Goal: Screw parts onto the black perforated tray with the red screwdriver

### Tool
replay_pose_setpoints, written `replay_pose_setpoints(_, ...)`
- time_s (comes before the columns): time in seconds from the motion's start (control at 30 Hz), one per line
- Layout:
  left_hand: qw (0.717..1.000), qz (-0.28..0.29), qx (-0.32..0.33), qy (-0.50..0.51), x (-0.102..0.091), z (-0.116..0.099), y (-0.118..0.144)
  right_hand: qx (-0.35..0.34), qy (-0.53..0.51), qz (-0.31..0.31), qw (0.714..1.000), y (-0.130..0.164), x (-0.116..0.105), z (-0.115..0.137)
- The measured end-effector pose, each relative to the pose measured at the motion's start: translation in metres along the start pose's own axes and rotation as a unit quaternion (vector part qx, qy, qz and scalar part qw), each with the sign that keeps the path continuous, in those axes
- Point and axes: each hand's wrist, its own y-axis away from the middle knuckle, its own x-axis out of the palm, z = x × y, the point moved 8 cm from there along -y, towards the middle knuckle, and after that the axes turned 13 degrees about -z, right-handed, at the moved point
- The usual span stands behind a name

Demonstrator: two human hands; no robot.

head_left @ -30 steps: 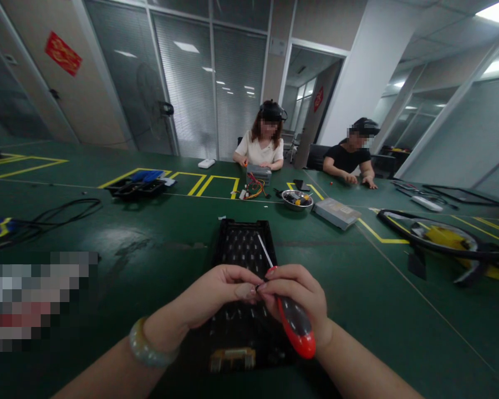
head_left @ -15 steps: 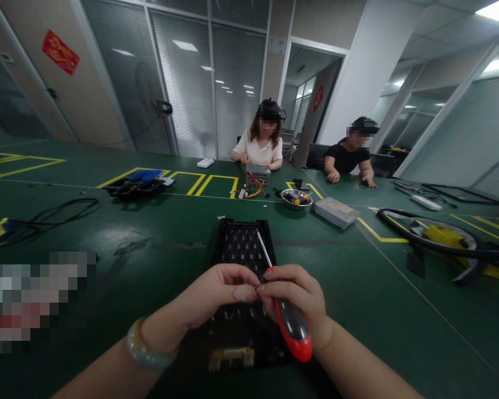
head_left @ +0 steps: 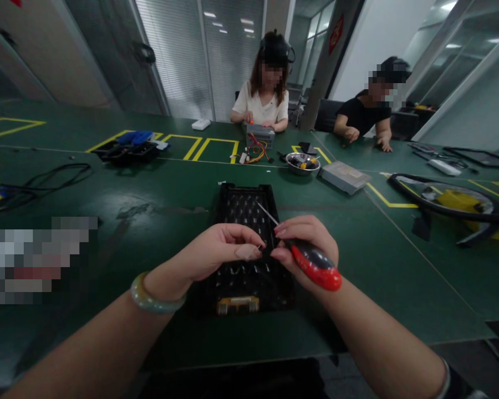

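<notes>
My right hand (head_left: 310,244) is wrapped around a screwdriver (head_left: 316,265) with a red and black handle. Its thin metal shaft points away to the upper left, over a black tray-like housing (head_left: 249,208) that lies lengthwise before me. Rows of small shiny points cover the housing, and a gold-coloured connector piece (head_left: 238,305) sits at its near end. Above the middle of the housing, my left hand (head_left: 220,249), with a pale green bangle (head_left: 156,296) at the wrist, pinches a small dark screw-like piece (head_left: 260,247). Its exact kind is too small to tell.
Beyond the housing stand a metal bowl of small parts (head_left: 303,164) and a grey metal box (head_left: 344,177). Two people sit across the green table (head_left: 170,194), one with a wired power supply (head_left: 260,137). Cables and a black tray (head_left: 125,152) lie left, a large black ring-shaped part (head_left: 453,199) right.
My right hand has moved right, apart from my left, and the screwdriver handle has swung outward to the right. The left hand keeps its pinch. The camera view has tilted down.
</notes>
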Motion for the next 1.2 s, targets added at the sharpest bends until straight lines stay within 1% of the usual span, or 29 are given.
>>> replay_pose_setpoints(0.07, 0.993, 0.046, 0.018, -0.107, 0.009, -0.002, 0.005, 0.064, -0.034, -0.062, 0.995, 0.001, -0.009, -0.013)
replay_pose_setpoints(0.1, 0.981, 0.068, 0.042, -0.178, 0.014, -0.003, 0.008, 0.099, -0.05, -0.092, 0.99, 0.003, -0.012, -0.02)
replay_pose_setpoints(0.17, 0.939, 0.107, 0.097, -0.311, 0.025, -0.005, 0.013, 0.154, -0.077, -0.135, 0.976, 0.008, -0.016, -0.033)
replay_pose_setpoints(0.2, 0.916, 0.123, 0.123, -0.363, 0.029, -0.005, 0.015, 0.172, -0.084, -0.145, 0.971, 0.01, -0.017, -0.038)
replay_pose_setpoints(0.23, 0.894, 0.139, 0.142, -0.401, 0.034, -0.004, 0.017, 0.182, -0.086, -0.151, 0.968, 0.012, -0.017, -0.041)
replay_pose_setpoints(0.3, 0.863, 0.161, 0.17, -0.447, 0.039, -0.001, 0.019, 0.183, -0.08, -0.159, 0.967, 0.013, -0.018, -0.043)
replay_pose_setpoints(0.4, 0.84, 0.165, 0.205, -0.474, 0.043, -0.002, 0.021, 0.17, -0.066, -0.153, 0.971, 0.012, -0.016, -0.041)
replay_pose_setpoints(0.5, 0.827, 0.166, 0.221, -0.49, 0.045, -0.004, 0.023, 0.161, -0.06, -0.145, 0.974, 0.011, -0.015, -0.037)
replay_pose_setpoints(0.7, 0.81, 0.178, 0.231, -0.509, 0.049, -0.004, 0.026, 0.172, -0.069, -0.134, 0.974, 0.012, -0.014, -0.036)
replay_pose_setpoints(0.83, 0.81, 0.193, 0.242, -0.497, 0.051, -0.003, 0.028, 0.167, -0.061, -0.144, 0.974, 0.011, -0.015, -0.035)
replay_pose_setpoints(0.93, 0.809, 0.192, 0.249, -0.497, 0.051, -0.004, 0.029, 0.165, -0.058, -0.147, 0.974, 0.009, -0.016, -0.034)
replay_pose_setpoints(1.07, 0.804, 0.189, 0.247, -0.507, 0.05, -0.004, 0.027, 0.164, -0.079, -0.156, 0.971, 0.005, -0.018, -0.031)
replay_pose_setpoints(1.2, 0.803, 0.195, 0.239, -0.509, 0.05, -0.003, 0.027, 0.155, -0.114, -0.179, 0.965, 0.001, -0.022, -0.027)
